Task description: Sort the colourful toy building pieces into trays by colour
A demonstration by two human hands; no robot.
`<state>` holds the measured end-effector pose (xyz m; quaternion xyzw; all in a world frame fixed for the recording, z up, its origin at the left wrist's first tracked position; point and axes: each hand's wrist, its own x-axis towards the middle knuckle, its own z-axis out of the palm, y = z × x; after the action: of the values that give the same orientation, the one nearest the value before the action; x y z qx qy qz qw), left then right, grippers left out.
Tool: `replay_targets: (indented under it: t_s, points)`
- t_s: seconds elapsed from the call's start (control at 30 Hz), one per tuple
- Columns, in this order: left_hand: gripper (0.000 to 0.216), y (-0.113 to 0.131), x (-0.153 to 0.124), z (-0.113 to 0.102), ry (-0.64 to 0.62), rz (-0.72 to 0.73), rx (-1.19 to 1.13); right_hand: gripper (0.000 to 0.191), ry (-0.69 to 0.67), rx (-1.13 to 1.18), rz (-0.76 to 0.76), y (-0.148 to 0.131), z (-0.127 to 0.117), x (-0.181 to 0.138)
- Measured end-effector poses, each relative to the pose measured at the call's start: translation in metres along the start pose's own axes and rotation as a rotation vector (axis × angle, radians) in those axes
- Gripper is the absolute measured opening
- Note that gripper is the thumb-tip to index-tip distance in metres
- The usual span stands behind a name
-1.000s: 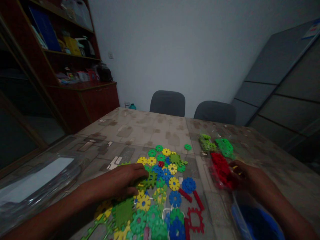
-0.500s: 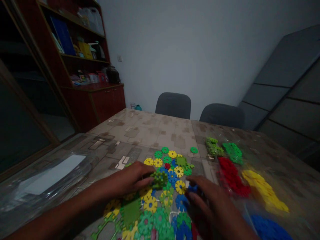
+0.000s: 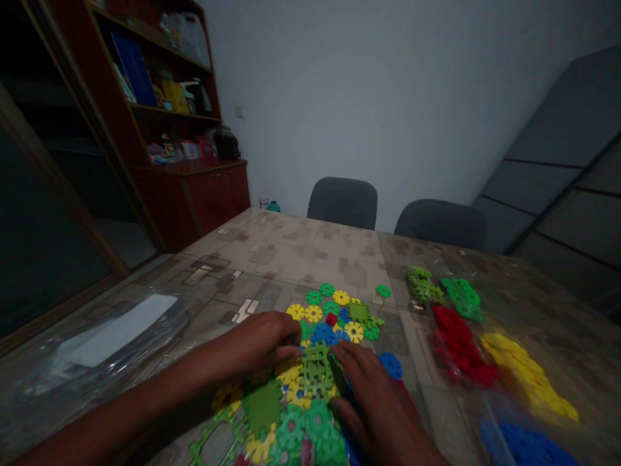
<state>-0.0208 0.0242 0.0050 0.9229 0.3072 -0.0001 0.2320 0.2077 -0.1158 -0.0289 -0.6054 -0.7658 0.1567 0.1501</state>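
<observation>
Between my two hands is a light green toothed building piece (image 3: 317,370), its latticed face turned up toward me. My left hand (image 3: 272,343) pinches its left edge with thumb and forefinger. The curled fingers and thumb of my right hand (image 3: 373,391) press at its right edge; the palm side is hidden. Around and under the hands lies a loose spread of flower-shaped plastic discs: a yellow disc (image 3: 354,332), a blue disc (image 3: 391,366) and green discs (image 3: 292,426). A flat green square plate (image 3: 262,406) rests below my left wrist.
Clear bags to the right hold red pieces (image 3: 460,343), yellow pieces (image 3: 528,375), blue pieces (image 3: 524,446) and green pieces (image 3: 460,298). A crumpled plastic bag with a white card (image 3: 126,330) lies at left. Two grey chairs (image 3: 342,202) stand beyond the patterned table (image 3: 291,249).
My right hand has moved left, from the discs with a small blue piece at its fingers to the green piece. That piece now shows its face more fully. The view has shifted slightly.
</observation>
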Motion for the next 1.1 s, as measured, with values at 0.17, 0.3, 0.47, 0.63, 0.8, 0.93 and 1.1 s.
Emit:
replay_targets:
  t_s: [0.17, 0.3, 0.47, 0.63, 0.8, 0.93, 1.1]
  points:
    - [0.052, 0.010, -0.029, -0.018, -0.208, -0.068, 0.136, 0.075, -0.125, -0.050, -0.005, -0.017, -0.002, 0.020]
    - [0.067, 0.017, -0.031, -0.004, -0.260, -0.031, 0.194, 0.068, -0.147, -0.023, 0.021, -0.025, -0.004, 0.032]
    - [0.073, 0.013, -0.028, 0.017, -0.201, -0.036, 0.191, 0.059, -0.071, -0.006, -0.026, -0.017, -0.002, 0.032]
    - [0.048, 0.008, -0.029, 0.018, -0.174, -0.020, 0.076, 0.054, -0.064, -0.028, 0.005, -0.012, -0.008, 0.032]
    - [0.022, 0.006, -0.021, 0.007, -0.164, -0.019, 0.020, 0.064, -0.061, -0.081, -0.011, -0.008, -0.008, 0.033]
    - [0.017, 0.007, -0.019, -0.007, -0.143, 0.042, 0.013, 0.064, -0.054, -0.077, -0.024, -0.009, -0.005, 0.034]
    - [0.013, 0.015, -0.017, -0.021, -0.073, 0.053, 0.055, 0.050, -0.041, -0.003, 0.000, -0.007, -0.002, 0.036]
